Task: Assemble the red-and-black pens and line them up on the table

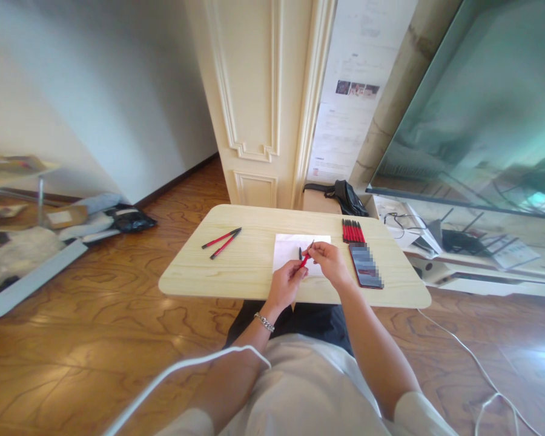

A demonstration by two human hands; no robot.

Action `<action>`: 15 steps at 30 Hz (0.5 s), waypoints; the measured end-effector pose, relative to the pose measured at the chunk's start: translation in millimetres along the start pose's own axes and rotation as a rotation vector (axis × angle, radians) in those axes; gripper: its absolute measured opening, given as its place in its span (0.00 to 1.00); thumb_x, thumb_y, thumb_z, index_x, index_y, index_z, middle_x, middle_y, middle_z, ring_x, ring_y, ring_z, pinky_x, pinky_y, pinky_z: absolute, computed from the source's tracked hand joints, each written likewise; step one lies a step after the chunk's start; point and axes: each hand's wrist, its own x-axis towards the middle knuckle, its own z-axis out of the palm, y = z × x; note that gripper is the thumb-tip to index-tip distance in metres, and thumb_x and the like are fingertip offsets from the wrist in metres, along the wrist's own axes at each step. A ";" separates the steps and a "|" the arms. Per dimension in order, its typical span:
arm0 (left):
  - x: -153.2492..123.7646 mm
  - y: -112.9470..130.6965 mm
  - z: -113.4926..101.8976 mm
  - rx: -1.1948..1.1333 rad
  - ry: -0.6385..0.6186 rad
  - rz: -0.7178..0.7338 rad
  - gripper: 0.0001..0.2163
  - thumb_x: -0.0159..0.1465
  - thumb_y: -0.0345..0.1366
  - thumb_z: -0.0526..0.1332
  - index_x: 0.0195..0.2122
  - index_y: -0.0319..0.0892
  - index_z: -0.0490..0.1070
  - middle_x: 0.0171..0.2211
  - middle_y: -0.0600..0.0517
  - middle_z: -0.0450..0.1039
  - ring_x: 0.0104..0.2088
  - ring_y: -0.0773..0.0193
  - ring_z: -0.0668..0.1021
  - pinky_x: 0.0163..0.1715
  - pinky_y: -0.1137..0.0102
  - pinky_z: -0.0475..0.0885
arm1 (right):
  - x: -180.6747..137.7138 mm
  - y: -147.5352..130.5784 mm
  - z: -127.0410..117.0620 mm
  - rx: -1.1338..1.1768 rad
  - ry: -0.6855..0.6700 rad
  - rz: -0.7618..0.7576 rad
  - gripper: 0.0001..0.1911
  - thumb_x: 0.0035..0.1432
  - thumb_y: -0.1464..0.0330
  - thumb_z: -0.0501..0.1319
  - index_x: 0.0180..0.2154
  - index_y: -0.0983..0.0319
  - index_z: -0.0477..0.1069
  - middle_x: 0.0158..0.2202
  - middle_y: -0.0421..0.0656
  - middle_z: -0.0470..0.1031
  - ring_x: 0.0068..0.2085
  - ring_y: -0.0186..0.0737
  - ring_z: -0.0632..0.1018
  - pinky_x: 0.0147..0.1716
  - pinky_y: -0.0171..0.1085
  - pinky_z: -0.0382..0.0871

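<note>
A red pen is held over a white sheet of paper on the table. My left hand is closed on the lower end of its red barrel. The fingers of my right hand pinch around the pen's upper part, where a thin dark tip sticks out; whether that is a separate piece, I cannot tell. A black pen cap lies on the paper, just left of the right fingertips. To the left, two red and black pens rest at an angle, their black ends close together.
A row of several red pens lies at the table's right back, above a phone. The light wooden table has rounded corners. Behind it are a door and a black bag. A white cable crosses my left forearm.
</note>
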 end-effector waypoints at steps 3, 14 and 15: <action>-0.4 0.2 -0.3 -0.005 -0.002 -0.004 0.15 0.62 0.46 0.59 0.42 0.39 0.71 0.33 0.48 0.76 0.34 0.63 0.78 0.38 0.67 0.73 | -0.5 2.3 -0.3 -0.003 -0.015 -0.002 0.13 0.51 0.59 0.63 0.32 0.62 0.72 0.33 0.45 0.79 0.33 0.37 0.76 0.30 0.34 0.65; 1.3 -3.4 0.2 -0.044 0.027 -0.001 0.15 0.62 0.45 0.59 0.42 0.38 0.70 0.35 0.46 0.77 0.36 0.61 0.79 0.40 0.65 0.73 | 28.1 25.1 -18.8 -0.255 0.059 -0.013 0.11 0.51 0.64 0.61 0.35 0.62 0.75 0.33 0.44 0.78 0.32 0.38 0.75 0.32 0.36 0.66; 1.1 -2.9 -0.1 -0.038 0.027 -0.001 0.15 0.62 0.45 0.59 0.42 0.38 0.70 0.35 0.46 0.77 0.36 0.61 0.79 0.40 0.65 0.73 | 33.1 30.2 -18.0 -0.375 0.076 -0.010 0.09 0.50 0.65 0.62 0.33 0.62 0.76 0.32 0.44 0.78 0.32 0.39 0.75 0.34 0.37 0.66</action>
